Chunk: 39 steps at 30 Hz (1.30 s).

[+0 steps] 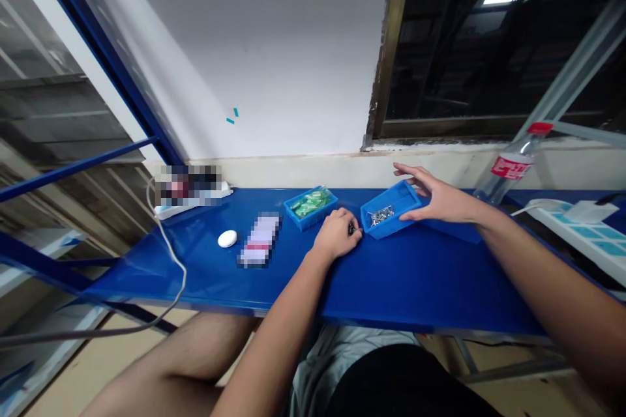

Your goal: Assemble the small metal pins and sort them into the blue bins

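On the blue table (391, 287), my left hand (337, 234) has its fingers curled around something small and dark, too hidden to name, between two blue bins. My right hand (425, 195) grips the right end of a blue bin (388, 229), thumb on the near side and fingers at the far side. Small silvery metal parts (381, 215) lie in the left end of that bin, which sits at an angle. Beyond my left hand stands another blue bin (304, 224) with green packets (312, 202) in it.
A white oval case (227, 238) and a blurred flat object (261, 240) lie at the left. A red-capped bottle (513, 163) and a power strip (591, 234) are at the right. A cable (180, 260) hangs over the left edge.
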Available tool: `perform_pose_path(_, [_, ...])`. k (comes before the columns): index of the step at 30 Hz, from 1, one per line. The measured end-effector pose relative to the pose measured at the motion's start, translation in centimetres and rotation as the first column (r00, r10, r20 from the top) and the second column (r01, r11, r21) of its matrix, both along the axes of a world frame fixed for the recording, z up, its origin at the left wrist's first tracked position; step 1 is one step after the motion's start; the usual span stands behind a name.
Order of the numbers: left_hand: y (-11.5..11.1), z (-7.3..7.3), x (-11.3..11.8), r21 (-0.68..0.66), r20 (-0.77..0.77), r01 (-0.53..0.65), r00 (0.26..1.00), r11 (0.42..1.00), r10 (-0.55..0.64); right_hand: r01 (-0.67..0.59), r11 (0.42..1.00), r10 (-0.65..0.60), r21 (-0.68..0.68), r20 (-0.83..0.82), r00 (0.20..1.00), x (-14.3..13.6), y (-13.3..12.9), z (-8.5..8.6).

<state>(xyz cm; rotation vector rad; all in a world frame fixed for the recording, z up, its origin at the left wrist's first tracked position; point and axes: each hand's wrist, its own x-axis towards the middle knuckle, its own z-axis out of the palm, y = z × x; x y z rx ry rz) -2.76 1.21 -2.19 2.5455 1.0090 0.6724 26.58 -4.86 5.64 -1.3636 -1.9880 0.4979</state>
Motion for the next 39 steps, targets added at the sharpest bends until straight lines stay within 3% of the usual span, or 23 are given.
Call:
perform_pose_path(9, [-0.1,0.2,-0.2,-0.039,-0.004,0.003,1.000,0.999,-0.003,-0.014,1.000,0.018,0.018,-0.226,0.974,-1.0,0.6,-0.6])
perform_pose_path(22, [0.5,0.2,-0.6,-0.120,-0.028,0.074,0.997,0.990,-0.078,-0.064,0.998,0.061,0.000,-0.276,0.959,-2.2,1.7,0.2])
perform_pose_path(29, [-0.2,0.6,-0.6,-0.164,-0.036,0.047,0.998,0.985,-0.053,-0.092,0.996,0.084,-0.008,-0.339,0.937,-3.5,1.5,0.2])
perform_pose_path(33, [-0.1,0.5,-0.6,-0.154,-0.025,0.044,0.998,0.987,-0.049,-0.074,0.996,0.083,0.042,-0.283,0.956,-5.3,1.4,0.8])
perform_pose_path(39, [-0.3,0.8,-0.4,-0.114,0.026,0.073,0.997,0.991,-0.071,-0.132,0.961,0.143,0.244,-0.026,0.989,-9.1,1.6,1.5])
